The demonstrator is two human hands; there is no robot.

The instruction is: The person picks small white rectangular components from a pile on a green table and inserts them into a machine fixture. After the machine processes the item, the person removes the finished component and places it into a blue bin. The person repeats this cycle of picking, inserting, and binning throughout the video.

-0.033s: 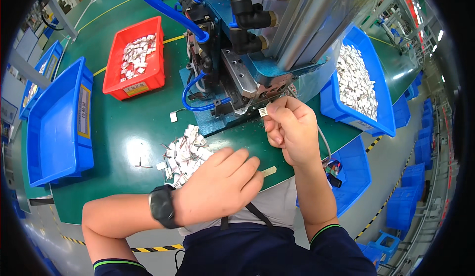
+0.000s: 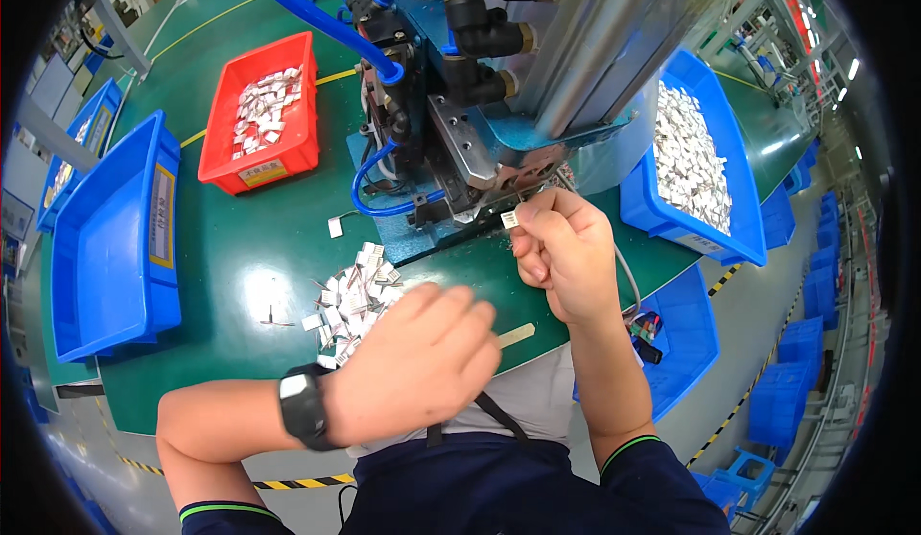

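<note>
Between the thumb and forefinger of my right hand point(image 2: 568, 252), closed in a pinch, is a small white connector point(image 2: 509, 219). It sits just in front of the lower edge of a bench press machine point(image 2: 470, 156). My left hand point(image 2: 408, 367), back upward and slightly blurred, hovers at the near side of a heap of white connectors with short dark wires point(image 2: 355, 290). Its fingers bend downward with the tips hidden, so whether they hold anything does not show. A lone connector point(image 2: 335, 227) lies on the green table beside the machine's base.
A red bin point(image 2: 259, 166) with some connectors stands at the back left. An open blue bin point(image 2: 110, 276) is at far left; another blue bin point(image 2: 691, 233), full of connectors, stands right of the machine. Blue air hoses point(image 2: 326, 22) loop over the table. A tan strip point(image 2: 516, 334) lies near the front edge.
My left hand has shifted a little to the left, its fingers drawn in more and its wrist turned so the watch face shows. My right hand stays nearly still with the connector.
</note>
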